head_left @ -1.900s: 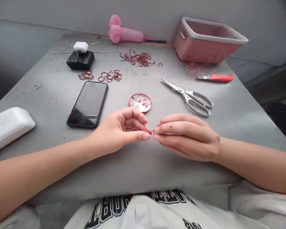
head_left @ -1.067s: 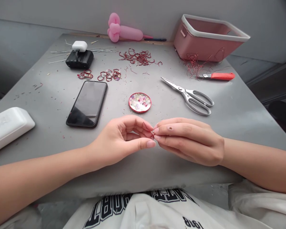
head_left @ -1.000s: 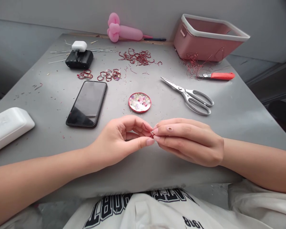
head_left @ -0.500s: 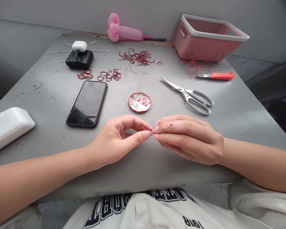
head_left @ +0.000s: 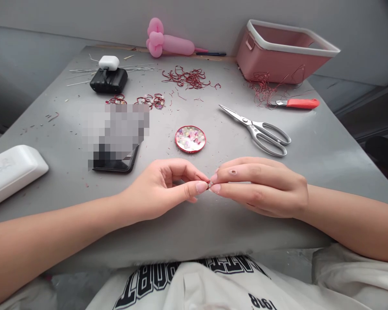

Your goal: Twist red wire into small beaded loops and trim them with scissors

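Note:
A short bit of thin red wire (head_left: 208,182) sits between my fingertips, mostly covered by them. My left hand (head_left: 163,187) pinches it between thumb and forefinger. From the other side, my right hand (head_left: 265,185) has its thumb and fingertips closed on the same small piece; whether a bead is on it, I cannot tell. Just beyond the hands is a round red-rimmed lid (head_left: 190,151) holding small pastel beads (head_left: 190,137). Farther back lie several red wire rings with beads (head_left: 155,101) and a pile of cut red wire (head_left: 189,78).
Silver scissors (head_left: 255,129) and a red-handled cutter (head_left: 300,103) lie to the right, near tangled wire (head_left: 261,88) and a pink bin (head_left: 278,60). On the left are a partly blurred phone (head_left: 114,165), a white case (head_left: 16,172) and a black box (head_left: 108,81). A pink balloon (head_left: 177,44) lies behind.
Both hands have shifted slightly toward me and to the right, still together at the wire. The right fingers have changed their angle a little. Part of the phone is now pixelated.

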Motion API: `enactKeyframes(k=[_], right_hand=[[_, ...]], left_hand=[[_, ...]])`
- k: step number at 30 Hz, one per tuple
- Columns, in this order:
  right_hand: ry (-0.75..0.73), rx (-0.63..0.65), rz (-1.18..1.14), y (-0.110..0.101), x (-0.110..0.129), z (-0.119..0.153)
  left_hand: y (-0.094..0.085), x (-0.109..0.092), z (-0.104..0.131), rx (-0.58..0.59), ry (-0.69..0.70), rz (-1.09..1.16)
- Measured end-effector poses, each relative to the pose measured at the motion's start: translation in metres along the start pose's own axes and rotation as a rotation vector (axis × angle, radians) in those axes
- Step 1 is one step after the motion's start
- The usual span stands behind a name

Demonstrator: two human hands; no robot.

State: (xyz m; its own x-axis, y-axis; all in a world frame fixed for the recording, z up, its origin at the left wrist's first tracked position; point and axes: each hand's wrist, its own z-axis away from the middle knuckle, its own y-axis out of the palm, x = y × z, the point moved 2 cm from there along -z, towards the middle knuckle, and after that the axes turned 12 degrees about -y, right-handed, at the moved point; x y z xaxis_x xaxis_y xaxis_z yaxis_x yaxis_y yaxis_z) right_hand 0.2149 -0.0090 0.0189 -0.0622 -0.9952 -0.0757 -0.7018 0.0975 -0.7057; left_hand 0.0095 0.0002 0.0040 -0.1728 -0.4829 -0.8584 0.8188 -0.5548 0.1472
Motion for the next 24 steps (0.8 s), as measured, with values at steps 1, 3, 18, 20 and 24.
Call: enactKeyframes(k=[1, 3, 18, 20, 24], right_hand=[[-0.011, 0.007, 0.009, 0.0001, -0.0003, -0.0006], [-0.006, 0.015, 0.009, 0.0010, -0.0005, -0.0016], [0.069, 0.073, 0.010, 0.0075, -0.0001, -0.0002], [0.078, 0.075, 0.028, 0.0073, 0.0000, 0.0000], [0.077, 0.061, 0.053, 0.0076, 0.0006, 0.0000]], left_hand=[[0.0002, -0.0006, -0.0003, 0.008, -0.010, 0.016], [0.0002, -0.0012, -0.0010, 0.024, -0.031, 0.047], [0.0003, -0.0008, -0.0021, 0.050, -0.102, 0.059], [-0.0009, -0.0007, -0.0018, 0.017, -0.112, 0.065], [-0.0020, 0.0005, -0.0012, 0.004, -0.120, 0.056]])
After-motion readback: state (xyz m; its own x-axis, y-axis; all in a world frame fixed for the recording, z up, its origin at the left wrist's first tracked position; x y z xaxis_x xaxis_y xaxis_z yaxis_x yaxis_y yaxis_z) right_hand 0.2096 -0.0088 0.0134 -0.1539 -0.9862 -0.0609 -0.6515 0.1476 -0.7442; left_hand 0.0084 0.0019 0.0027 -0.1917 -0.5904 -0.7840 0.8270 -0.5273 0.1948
